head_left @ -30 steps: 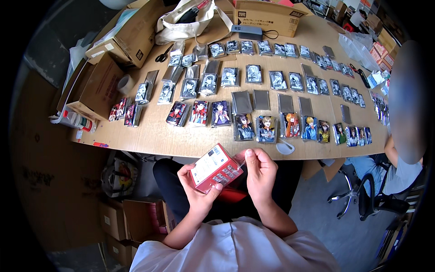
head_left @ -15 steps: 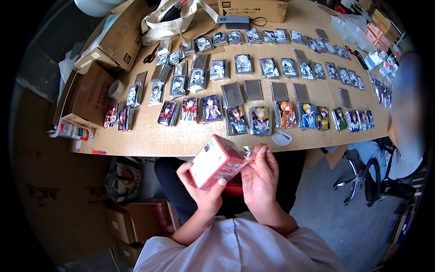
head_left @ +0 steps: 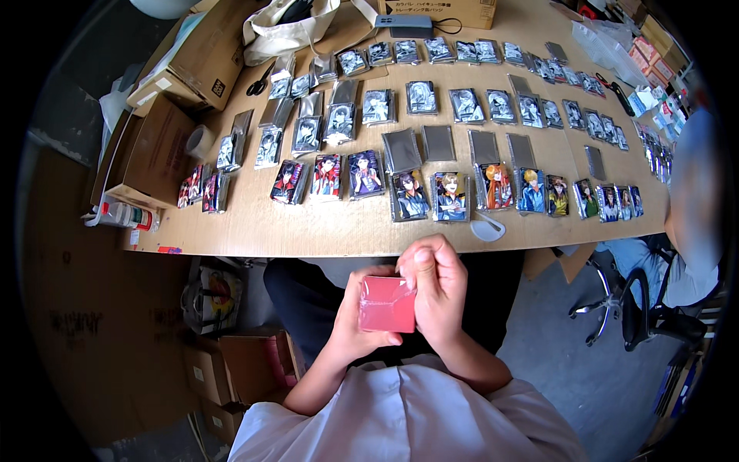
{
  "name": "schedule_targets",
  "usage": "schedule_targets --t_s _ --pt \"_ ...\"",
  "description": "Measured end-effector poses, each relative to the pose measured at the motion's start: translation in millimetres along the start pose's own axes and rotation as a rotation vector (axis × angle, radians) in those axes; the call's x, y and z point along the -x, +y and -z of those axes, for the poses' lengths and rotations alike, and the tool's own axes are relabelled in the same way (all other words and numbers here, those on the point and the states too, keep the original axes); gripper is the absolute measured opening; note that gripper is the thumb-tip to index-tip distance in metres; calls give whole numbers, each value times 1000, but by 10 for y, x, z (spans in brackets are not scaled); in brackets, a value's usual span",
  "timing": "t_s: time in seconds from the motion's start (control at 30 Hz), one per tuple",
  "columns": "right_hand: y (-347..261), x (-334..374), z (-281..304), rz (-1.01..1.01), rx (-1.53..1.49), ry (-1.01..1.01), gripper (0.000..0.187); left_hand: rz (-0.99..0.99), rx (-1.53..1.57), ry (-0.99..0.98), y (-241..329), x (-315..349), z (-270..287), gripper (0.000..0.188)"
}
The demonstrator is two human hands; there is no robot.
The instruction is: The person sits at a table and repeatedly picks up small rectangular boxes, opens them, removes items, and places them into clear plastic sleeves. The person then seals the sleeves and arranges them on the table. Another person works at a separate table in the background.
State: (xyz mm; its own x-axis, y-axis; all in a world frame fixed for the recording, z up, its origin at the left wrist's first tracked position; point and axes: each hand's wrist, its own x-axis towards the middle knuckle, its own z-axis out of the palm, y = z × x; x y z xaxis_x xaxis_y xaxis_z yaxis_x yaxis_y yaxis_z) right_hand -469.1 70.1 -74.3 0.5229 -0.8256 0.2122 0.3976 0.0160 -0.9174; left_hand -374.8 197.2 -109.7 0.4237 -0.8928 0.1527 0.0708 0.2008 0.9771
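Two bare hands meet at a small red box [head_left: 387, 308] with shiny clear wrap, held above the lap, just off the near edge of the worktop [head_left: 239, 237]. The left hand [head_left: 352, 327] grips it from the left side, thumb along the near edge. The right hand [head_left: 440, 296] is curled at the box's right edge, thumb against forefinger; whether it pinches the wrap I cannot tell. Beyond, rows of picture cards [head_left: 366, 173] cross the worktop, colourful ones near, black-and-white ones farther away. Black scissors [head_left: 257, 87] and a tape roll [head_left: 200, 142] lie to the left, beside open cardboard boxes [head_left: 158, 150].
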Motion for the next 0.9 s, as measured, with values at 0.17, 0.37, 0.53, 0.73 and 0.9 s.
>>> schedule_targets --t_s 0.17,0.37,0.53,0.73,0.9 --pt "-26 -29 48 -140 -112 -8 24 -231 -323 -84 -14 -69 122 90" --pt "93 -79 203 -575 -324 59 25 -435 -146 -306 -4 21 100 83" --pt "273 101 154 -346 -20 13 24 -171 624 155 -118 109 67 83" --pt "143 301 124 -97 480 -399 17 97 656 657 -76 38 239 81" --pt "64 509 68 -246 374 -715 18 91 671 733 -70 23 192 71"
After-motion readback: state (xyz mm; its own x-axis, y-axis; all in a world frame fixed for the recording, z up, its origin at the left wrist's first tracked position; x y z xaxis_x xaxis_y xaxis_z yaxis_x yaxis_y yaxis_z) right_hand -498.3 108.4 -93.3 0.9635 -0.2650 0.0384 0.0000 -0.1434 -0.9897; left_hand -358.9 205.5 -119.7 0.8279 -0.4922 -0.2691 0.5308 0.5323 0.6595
